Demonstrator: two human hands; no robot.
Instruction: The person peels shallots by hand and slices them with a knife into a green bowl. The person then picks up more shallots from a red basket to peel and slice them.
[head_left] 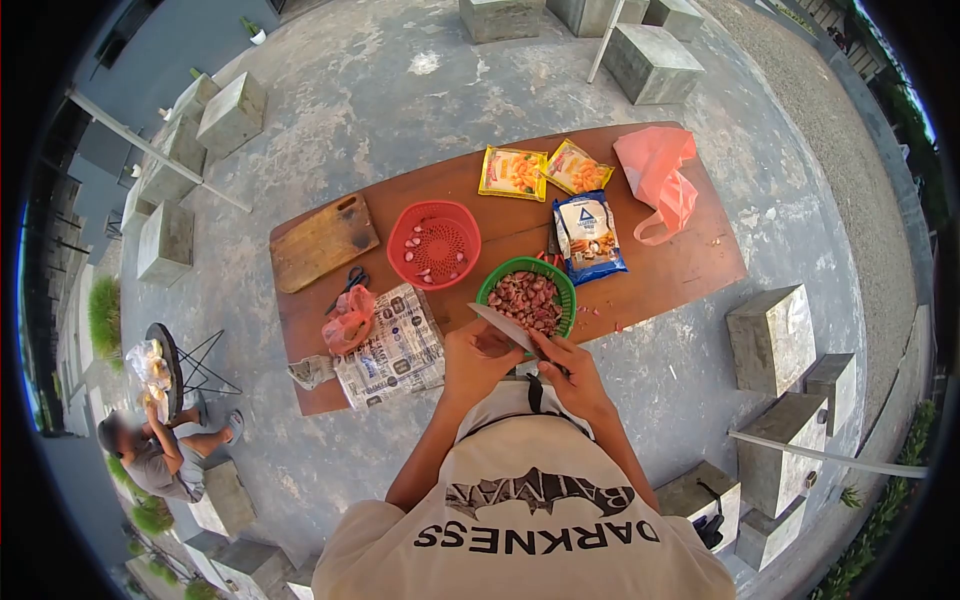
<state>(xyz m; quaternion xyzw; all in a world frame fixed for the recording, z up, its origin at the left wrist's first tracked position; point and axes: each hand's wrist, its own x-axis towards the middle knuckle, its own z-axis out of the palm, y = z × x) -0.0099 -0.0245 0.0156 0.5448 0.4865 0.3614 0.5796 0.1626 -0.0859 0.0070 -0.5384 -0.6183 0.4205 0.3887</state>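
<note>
My right hand (574, 378) is closed round the handle of a kitchen knife (503, 325), whose broad blade points up and to the left. Beside it, my left hand (474, 358) is curled with its fingers close to the blade; what lies in them is hidden. Just beyond both hands stands a green basket (573, 300), filled with what look like small reddish shallots (527, 296). The blade overlaps the basket's near left rim in the view. Farther left, a red colander (393, 245) holds several pale pink, peeled-looking pieces.
On the brown table (680, 275) lie a cutting board (322, 243), scissors (350, 283), newspaper (395, 350), a small red plastic bag (349, 320), yellow packets (512, 172), a blue-and-white packet (590, 236) and a pink bag (655, 175). Concrete blocks (770, 340) stand around. A person (160, 455) sits at left.
</note>
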